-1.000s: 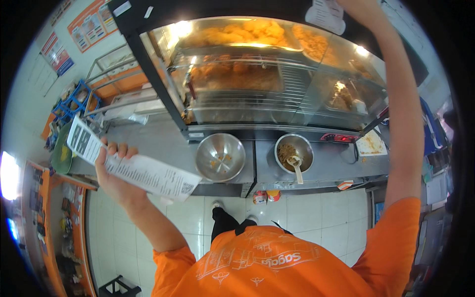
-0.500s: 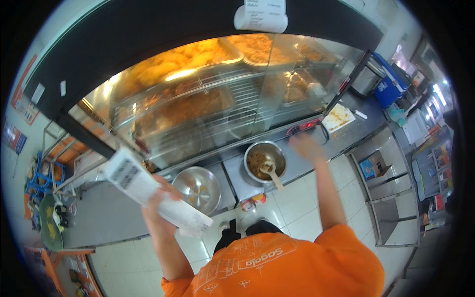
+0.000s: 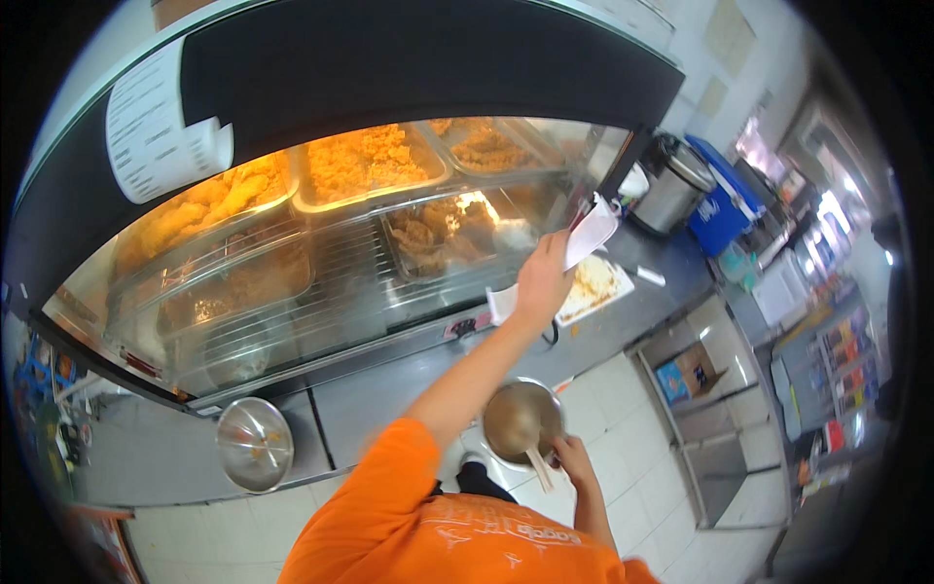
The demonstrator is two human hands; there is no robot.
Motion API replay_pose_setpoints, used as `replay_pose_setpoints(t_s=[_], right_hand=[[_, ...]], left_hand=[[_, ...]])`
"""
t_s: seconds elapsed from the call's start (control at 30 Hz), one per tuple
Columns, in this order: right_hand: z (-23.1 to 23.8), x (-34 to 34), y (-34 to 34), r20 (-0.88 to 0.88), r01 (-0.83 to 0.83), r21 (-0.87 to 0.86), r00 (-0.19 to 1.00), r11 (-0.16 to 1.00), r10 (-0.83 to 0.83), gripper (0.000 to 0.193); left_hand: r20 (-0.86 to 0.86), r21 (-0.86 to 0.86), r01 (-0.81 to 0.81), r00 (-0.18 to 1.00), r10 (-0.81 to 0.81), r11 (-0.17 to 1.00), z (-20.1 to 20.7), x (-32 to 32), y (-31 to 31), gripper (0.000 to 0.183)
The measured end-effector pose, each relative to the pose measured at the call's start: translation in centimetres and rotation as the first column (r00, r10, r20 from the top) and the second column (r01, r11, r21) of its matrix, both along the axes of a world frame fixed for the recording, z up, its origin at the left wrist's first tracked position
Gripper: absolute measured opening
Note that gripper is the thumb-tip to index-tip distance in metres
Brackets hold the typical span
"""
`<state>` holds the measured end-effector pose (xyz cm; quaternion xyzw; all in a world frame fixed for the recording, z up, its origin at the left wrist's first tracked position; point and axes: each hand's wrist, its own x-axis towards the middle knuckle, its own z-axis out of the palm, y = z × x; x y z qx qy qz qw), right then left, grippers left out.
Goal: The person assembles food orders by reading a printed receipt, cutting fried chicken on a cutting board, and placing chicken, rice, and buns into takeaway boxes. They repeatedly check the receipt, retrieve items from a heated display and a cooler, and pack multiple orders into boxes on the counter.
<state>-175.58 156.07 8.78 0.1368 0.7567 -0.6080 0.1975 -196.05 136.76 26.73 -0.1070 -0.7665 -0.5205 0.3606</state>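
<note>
My left hand [image 3: 543, 282] is raised at the right end of the glass display case, its fingers closed round a white paper piece [image 3: 592, 234] that sticks out on both sides of the hand. Low in front of my body, a deep steel bowl [image 3: 496, 443] is tilted, its right rim gripped by my right hand [image 3: 572, 459]. A spoon with a wooden handle [image 3: 537, 462] leans in the bowl, its head blurred. The bowl's contents look brown and smeared by motion.
Trays of fried food [image 3: 375, 165] fill the lit display case [image 3: 428, 73]. A second steel bowl [image 3: 255, 445] stands on the counter at left. To the right lie a stained white board [image 3: 593, 290] and a knife [image 3: 650, 276], near a steel cooker [image 3: 673, 185] and blue cooler [image 3: 720, 209].
My left hand has swung across to the right with the white paper piece. My right hand has come down onto the bowl, which is now off the counter and nearer me. The view has shifted right.
</note>
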Motion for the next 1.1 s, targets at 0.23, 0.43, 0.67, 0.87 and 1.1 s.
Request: replay_pose_setpoints(t_s=[0.23,0.43,0.67,0.87,1.1], right_hand=[[7.3,-3.7,14.9,-0.16,0.167,0.297,0.979,0.94,-0.123,0.023],[14.0,-13.0,12.9,-0.278,-0.055,0.249,0.952,0.967,0.125,0.026],[19.7,-21.8,0.3,-0.314,-0.365,0.106,0.87,0.925,0.38,0.027],[19.6,-28.2,-13.1,-0.397,-0.546,0.127,0.737,0.828,0.547,0.03],[16.9,-33.3,-28.1,-0.457,-0.693,0.078,0.614,0.717,0.643,0.029]], left_hand=[[-0.051,-0.04,-0.318,0.947,0.316,0.947,-1.8,-7.2,5.4,0.041],[-0.111,-0.169,-0.472,0.881,0.46,0.865,-1.6,-4.0,0.7,0.045],[-0.053,0.002,-0.786,0.618,0.785,0.619,0.1,8.4,-8.1,0.04],[0.081,0.571,-0.494,0.828,0.554,0.656,0.6,21.3,-9.0,0.035],[0.233,0.718,-0.552,0.765,0.6,0.424,-0.5,28.4,-8.7,0.04]])
